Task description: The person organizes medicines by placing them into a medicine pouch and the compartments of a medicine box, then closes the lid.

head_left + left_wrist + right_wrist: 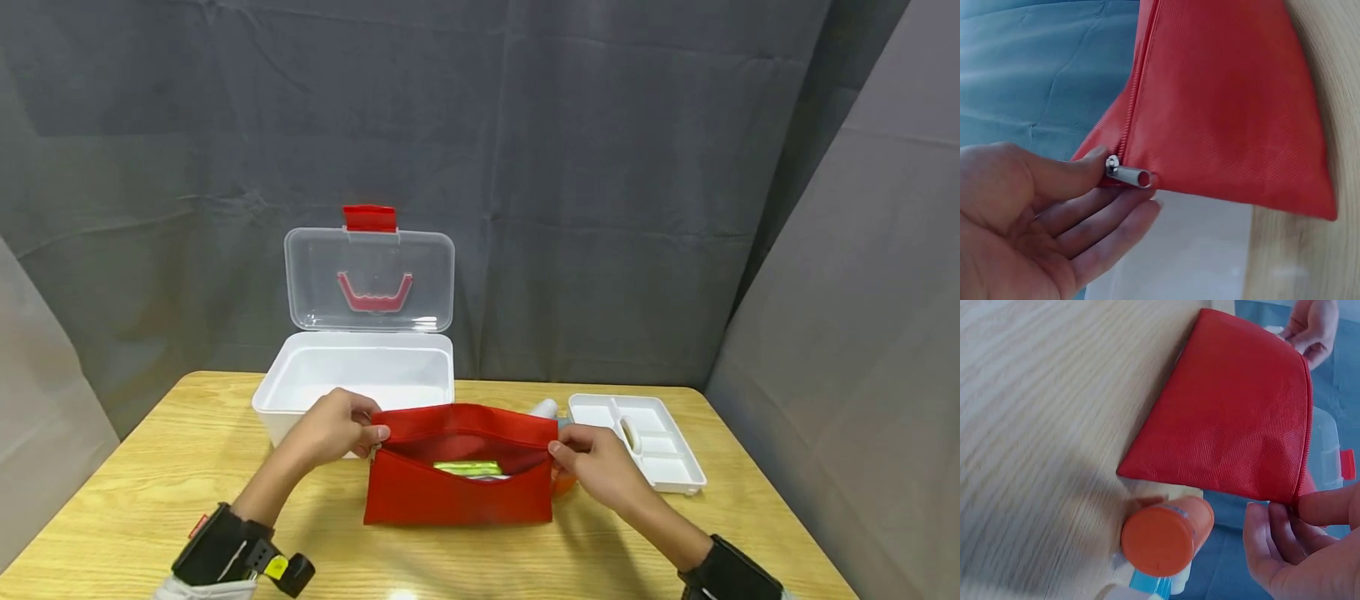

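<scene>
Head cam has the red zip pouch slung right between both hands, long axis running side to side, mouth gaping up, so neither hand's really nearer. Left hand pinches one top corner at the metal zipper pull; right hand pinches the opposite one. Pouch is just this side of the white box, with a yellow-green packet inside. Brands? No readable writing on the pouch; the marking on the orange container is too blurry.
</scene>
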`<state>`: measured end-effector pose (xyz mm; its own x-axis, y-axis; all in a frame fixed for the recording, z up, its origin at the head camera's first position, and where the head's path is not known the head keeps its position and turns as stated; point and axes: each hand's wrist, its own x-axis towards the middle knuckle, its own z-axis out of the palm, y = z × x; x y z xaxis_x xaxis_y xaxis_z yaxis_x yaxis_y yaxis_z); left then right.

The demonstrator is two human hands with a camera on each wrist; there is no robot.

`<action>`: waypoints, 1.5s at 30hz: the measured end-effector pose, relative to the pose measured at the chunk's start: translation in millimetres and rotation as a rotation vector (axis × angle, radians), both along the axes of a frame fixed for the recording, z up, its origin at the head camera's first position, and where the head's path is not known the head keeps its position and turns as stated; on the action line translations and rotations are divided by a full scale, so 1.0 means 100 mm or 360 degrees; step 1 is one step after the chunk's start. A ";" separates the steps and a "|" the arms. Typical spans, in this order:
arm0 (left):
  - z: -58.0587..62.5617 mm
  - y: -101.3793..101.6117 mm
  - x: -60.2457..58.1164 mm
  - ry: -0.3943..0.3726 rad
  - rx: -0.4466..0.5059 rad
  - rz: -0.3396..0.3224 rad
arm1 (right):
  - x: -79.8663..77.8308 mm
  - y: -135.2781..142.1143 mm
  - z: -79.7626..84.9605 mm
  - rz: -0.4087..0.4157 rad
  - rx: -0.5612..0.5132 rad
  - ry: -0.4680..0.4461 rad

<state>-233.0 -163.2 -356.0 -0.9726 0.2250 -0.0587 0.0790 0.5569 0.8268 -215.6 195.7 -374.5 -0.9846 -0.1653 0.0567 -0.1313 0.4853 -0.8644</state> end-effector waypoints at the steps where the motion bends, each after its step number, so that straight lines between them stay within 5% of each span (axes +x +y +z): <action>1: -0.02 -0.01 0.00 0.0008 0.0032 0.0020 | -0.01 0.01 0.00 -0.0014 0.0002 -0.0003; 12: -0.10 -0.07 -0.05 0.0145 0.0103 0.0068 | -0.11 0.17 0.00 -0.0006 0.0009 -0.0056; 23: -0.15 -0.09 -0.05 0.0066 0.0185 0.0030 | -0.18 0.27 -0.05 0.0124 -0.0078 -0.0134; 30: -0.12 -0.05 -0.02 0.0018 0.0254 0.0019 | -0.17 0.17 -0.02 0.0031 -0.0065 -0.0121; 41: 0.04 0.10 0.04 0.0047 0.0302 0.0030 | -0.12 0.05 0.04 -0.0071 0.0223 0.0131; 45: 0.12 0.17 0.07 0.0089 0.0280 0.0055 | -0.08 -0.04 0.08 -0.0181 0.0433 0.0407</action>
<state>-226.1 -146.0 -343.7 -0.9805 0.1937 0.0331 0.1110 0.4072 0.9066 -223.8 191.3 -366.0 -0.9573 -0.0989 0.2717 -0.2581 0.7159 -0.6487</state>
